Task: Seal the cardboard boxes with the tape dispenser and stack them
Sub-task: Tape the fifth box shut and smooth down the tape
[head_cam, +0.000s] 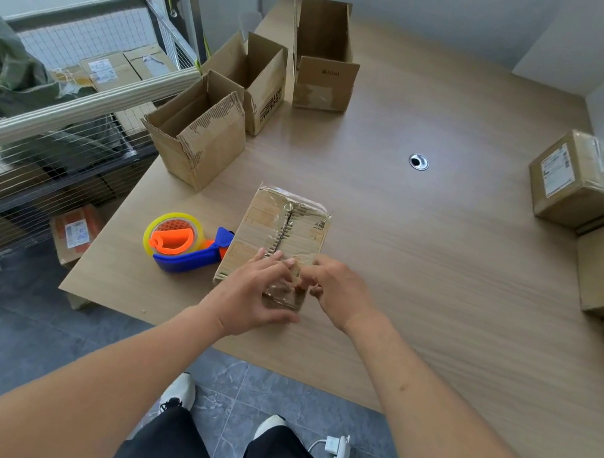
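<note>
Both hands work the near end of the closed brown cardboard box [280, 239] on the pale wooden table [427, 247]: the left hand [257, 294] lies with straight fingers pressing the clear tape end flat, while the right hand [334, 292] pinches the tape at the box's near edge. Best, I judge, to smooth outward from the seam so no bubbles stay. Just left of the left hand sits one blue-and-orange plastic tape dispenser [182, 246]. Farther ahead and left stand three open cardboard boxes [201, 131]; well right of the right hand, at least four sealed ones [582, 180] are stacked.
</note>
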The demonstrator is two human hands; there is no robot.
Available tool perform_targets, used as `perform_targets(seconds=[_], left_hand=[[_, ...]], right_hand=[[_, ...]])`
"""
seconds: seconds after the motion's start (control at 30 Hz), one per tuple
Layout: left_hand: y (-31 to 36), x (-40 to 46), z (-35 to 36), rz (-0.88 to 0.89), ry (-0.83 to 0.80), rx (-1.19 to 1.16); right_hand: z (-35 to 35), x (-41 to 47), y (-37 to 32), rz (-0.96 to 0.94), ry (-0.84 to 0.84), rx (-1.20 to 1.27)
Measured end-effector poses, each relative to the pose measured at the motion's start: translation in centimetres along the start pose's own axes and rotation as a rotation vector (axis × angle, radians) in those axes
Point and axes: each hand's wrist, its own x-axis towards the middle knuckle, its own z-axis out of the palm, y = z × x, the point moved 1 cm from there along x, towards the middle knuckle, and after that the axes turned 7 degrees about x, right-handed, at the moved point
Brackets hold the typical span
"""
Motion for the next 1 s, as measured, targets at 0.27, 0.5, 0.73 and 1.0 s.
perform_targets(seconds=[0.27, 0.5, 0.73, 1.0], left_hand=[[-0.4, -0.6, -2.9, -0.262, 0.023, 0.409], [0.5, 0.2, -2.4, -0.135, -0.285, 0.529], [0.9, 2.2, -3.0, 0.066, -0.465, 0.601], [0.1, 5.0, -5.6, 0.086, -0.486, 0.691]], right_hand=[[1.1, 0.5, -1.6, 0.058, -0.131, -0.176], [2.0, -1.5, -1.7, 0.147, 0.01, -0.297], [2.3, -3.9, -1.4, 0.177, 0.158, -0.303], [0.8, -4.4, -0.1, 0.314, 0.085, -0.202]])
